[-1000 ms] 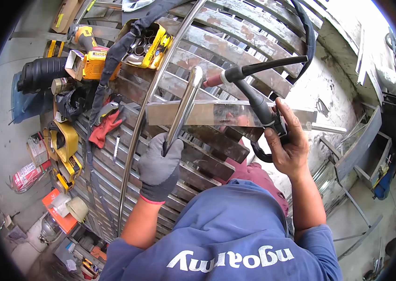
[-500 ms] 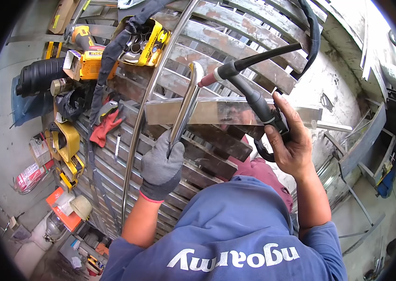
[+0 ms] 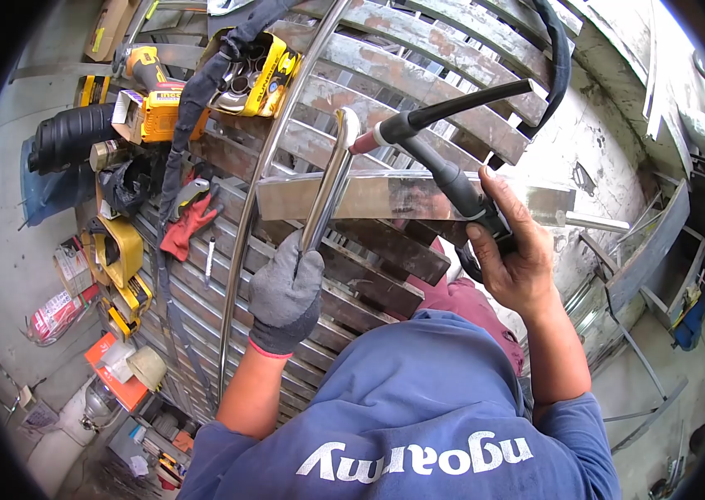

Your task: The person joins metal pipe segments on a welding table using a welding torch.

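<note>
My left hand (image 3: 284, 296), in a grey glove, is closed around the lower end of a shiny bent metal tube (image 3: 326, 196). The tube's hooked top points away from me. In my bare right hand (image 3: 523, 262) is a TIG welding torch (image 3: 445, 171), its handle gripped between thumb and fingers. The torch's reddish nozzle (image 3: 366, 142) is right at the tube near its bend. Behind the tube and torch runs a flat bright metal bar (image 3: 369, 198), lying across the slatted metal bench (image 3: 419, 42).
A long curved tube (image 3: 250, 204) crosses the bench left of my gloved hand. Further left are a yellow tin of metal pieces (image 3: 265, 79), a yellow power tool (image 3: 152, 75), a red glove (image 3: 181, 233) and a marker (image 3: 210, 257). A dark cable (image 3: 559, 50) hangs at upper right.
The torch and my right hand have shifted slightly left. My gloved thumb has changed position on the tube, whose angle is a little different.
</note>
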Available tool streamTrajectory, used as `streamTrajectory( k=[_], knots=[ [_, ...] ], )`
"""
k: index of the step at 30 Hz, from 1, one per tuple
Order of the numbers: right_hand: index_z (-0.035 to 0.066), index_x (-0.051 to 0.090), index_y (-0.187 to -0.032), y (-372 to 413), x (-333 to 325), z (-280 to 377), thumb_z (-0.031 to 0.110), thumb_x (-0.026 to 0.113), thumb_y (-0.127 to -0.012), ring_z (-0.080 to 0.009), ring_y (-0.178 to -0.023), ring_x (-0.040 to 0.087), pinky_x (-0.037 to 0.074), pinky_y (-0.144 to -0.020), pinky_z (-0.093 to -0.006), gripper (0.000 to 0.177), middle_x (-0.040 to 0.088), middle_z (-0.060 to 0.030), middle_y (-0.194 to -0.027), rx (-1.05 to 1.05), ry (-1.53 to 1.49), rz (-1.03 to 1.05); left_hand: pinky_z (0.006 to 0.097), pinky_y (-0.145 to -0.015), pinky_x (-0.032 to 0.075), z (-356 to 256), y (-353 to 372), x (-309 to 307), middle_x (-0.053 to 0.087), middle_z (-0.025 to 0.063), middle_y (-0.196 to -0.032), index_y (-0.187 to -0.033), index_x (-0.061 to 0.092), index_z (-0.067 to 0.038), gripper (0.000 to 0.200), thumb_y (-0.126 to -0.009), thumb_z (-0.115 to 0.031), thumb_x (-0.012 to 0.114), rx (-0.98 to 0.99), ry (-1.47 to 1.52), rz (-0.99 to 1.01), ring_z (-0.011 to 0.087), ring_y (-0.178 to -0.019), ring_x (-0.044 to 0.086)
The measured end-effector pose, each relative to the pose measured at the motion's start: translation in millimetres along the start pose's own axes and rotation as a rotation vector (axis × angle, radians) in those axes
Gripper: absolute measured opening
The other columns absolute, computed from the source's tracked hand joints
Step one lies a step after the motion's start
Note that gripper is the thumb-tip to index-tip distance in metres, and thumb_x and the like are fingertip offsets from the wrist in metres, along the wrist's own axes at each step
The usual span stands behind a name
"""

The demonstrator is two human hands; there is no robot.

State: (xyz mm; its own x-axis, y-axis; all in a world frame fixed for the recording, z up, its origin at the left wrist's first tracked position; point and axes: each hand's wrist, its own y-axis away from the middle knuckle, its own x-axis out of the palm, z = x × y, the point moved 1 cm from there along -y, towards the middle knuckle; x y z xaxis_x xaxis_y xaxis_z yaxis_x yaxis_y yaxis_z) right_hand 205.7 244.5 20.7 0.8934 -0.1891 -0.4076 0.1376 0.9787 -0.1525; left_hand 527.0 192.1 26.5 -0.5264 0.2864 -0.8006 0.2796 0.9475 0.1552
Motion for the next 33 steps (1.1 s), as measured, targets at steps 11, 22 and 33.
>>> streamTrajectory(
  k=[11, 22, 33],
  knots=[
    [0.001, 0.059, -0.15, -2.2, 1.0, 1.9, -0.002, 0.078, -0.092, -0.0427, -0.122, 0.07, 0.057, -0.101, -0.0453, 0.061, 0.07, -0.0186, -0.141, -0.097, 0.073, -0.011, 0.0499, -0.064, 0.054, -0.4, 0.4, -0.2, 0.07, 0.0203, -0.08, -0.128, 0.07, -0.01, 0.031, -0.106, -0.032, 0.067, -0.011, 0.013, -0.005, 0.0433, -0.073, 0.07],
    [0.002, 0.059, -0.15, 2.2, -0.5, 0.1, -0.001, 0.078, -0.093, -0.0433, -0.122, 0.071, 0.054, -0.109, -0.0467, 0.06, 0.07, -0.0203, -0.14, -0.026, 0.048, 0.018, 0.0395, -0.062, 0.052, 9.6, 2.1, 1.6, 0.068, 0.0136, -0.076, -0.131, 0.071, -0.004, 0.031, -0.109, -0.025, 0.064, 0.129, -0.122, 0.02, 0.0282, -0.066, 0.068],
    [0.002, 0.056, -0.153, 2.6, 2.3, -2.8, -0.004, 0.079, -0.091, -0.0444, -0.126, 0.068, 0.056, -0.104, -0.0451, 0.066, 0.068, -0.0221, -0.144, -0.082, 0.033, -0.024, 0.038, -0.062, 0.053, 7.3, 2.7, 3.2, 0.066, 0.0097, -0.071, -0.132, 0.07, -0.005, 0.033, -0.111, -0.029, 0.062, 0.032, -0.015, 0.0, 0.0234, -0.066, 0.069]
  ],
)
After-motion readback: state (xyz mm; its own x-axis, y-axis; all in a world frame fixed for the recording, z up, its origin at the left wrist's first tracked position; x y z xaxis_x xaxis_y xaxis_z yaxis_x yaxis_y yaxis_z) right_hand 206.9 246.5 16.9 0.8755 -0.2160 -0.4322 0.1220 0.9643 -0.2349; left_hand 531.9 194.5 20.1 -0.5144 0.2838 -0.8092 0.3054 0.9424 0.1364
